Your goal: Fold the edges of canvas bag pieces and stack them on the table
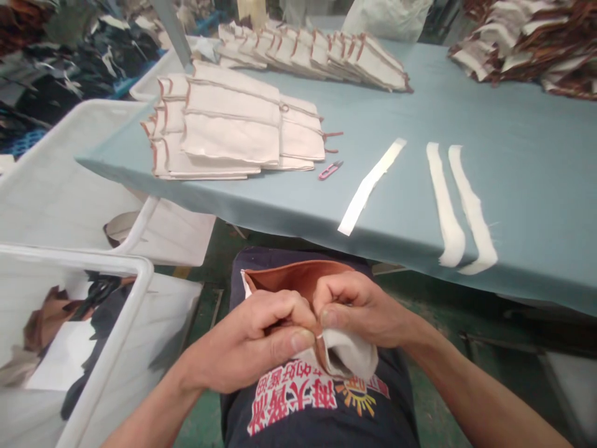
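Over my lap I hold a fabric piece (352, 358), off-white on one face and brown on the other, with a brown trimmed edge. My left hand (261, 339) pinches that edge between thumb and fingers. Close against it, my right hand (359, 308) also pinches the cloth, its thumb on top. The brown face (298, 274) spreads open behind both hands. Whatever lies between the fingertips is too small to make out. On the table in front of me lie pink thread snips (330, 170) and a white strip (370, 186).
Stacked off-white fabric pieces (233, 118) lie on the blue-green table (396, 118), with another row (312, 53) behind. Two more white strips (445, 205) hang near its front edge. A brown and white pile (527, 43) sits at back right. White bins (144, 267) holding cloth scraps stand at left.
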{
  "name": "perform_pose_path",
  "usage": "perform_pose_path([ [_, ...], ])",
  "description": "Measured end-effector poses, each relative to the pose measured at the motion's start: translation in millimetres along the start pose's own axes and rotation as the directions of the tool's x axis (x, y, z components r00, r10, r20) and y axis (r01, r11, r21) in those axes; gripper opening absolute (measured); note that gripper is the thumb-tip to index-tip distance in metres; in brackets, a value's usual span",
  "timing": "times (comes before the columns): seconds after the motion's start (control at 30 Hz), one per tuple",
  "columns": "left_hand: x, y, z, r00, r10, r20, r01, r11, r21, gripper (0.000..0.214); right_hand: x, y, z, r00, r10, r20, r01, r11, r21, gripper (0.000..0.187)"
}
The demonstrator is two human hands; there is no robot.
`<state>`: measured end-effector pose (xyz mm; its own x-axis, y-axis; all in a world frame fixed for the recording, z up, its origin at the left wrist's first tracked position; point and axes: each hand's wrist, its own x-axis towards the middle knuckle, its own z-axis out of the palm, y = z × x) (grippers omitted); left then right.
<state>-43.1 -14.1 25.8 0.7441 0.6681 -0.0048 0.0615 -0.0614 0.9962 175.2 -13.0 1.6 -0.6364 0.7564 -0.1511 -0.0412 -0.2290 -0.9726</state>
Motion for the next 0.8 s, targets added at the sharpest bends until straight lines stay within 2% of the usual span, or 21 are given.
perform_pose_path([
  [0.1,1,-2,-3.6,1.000,-0.012,-0.003,0.012,0.999,0.037,0.026,-1,0,-3,1.000,0.009,-0.028,-0.011,0.996,-0.084,0.052],
  [0.3,4,-3,-5.8,0.999,-0.013,0.053,0.012,1.000,0.027,0.021,-1,-1,-10,0.995,0.071,0.074,-0.059,0.987,-0.147,0.054],
  [0.4,7,2,-5.6,0.999,-0.011,0.042,0.007,0.997,0.082,0.020,0,-9,-11,0.995,0.067,0.075,-0.045,0.962,-0.270,0.051],
  [0.53,12,11,-5.4,0.999,0.029,0.015,-0.032,0.957,0.288,0.018,1,-26,-11,0.996,-0.026,0.087,0.066,0.864,-0.498,0.043],
  [0.63,17,13,-10.0,0.998,0.047,-0.034,-0.027,0.900,0.435,0.022,-2,-34,-8,0.980,-0.142,0.140,0.197,0.793,-0.576,0.038],
  [0.8,21,-1,-25.1,1.000,0.010,0.001,-0.010,0.947,0.321,0.045,-16,-41,-5,0.935,-0.313,0.165,0.352,0.760,-0.547,0.033],
])
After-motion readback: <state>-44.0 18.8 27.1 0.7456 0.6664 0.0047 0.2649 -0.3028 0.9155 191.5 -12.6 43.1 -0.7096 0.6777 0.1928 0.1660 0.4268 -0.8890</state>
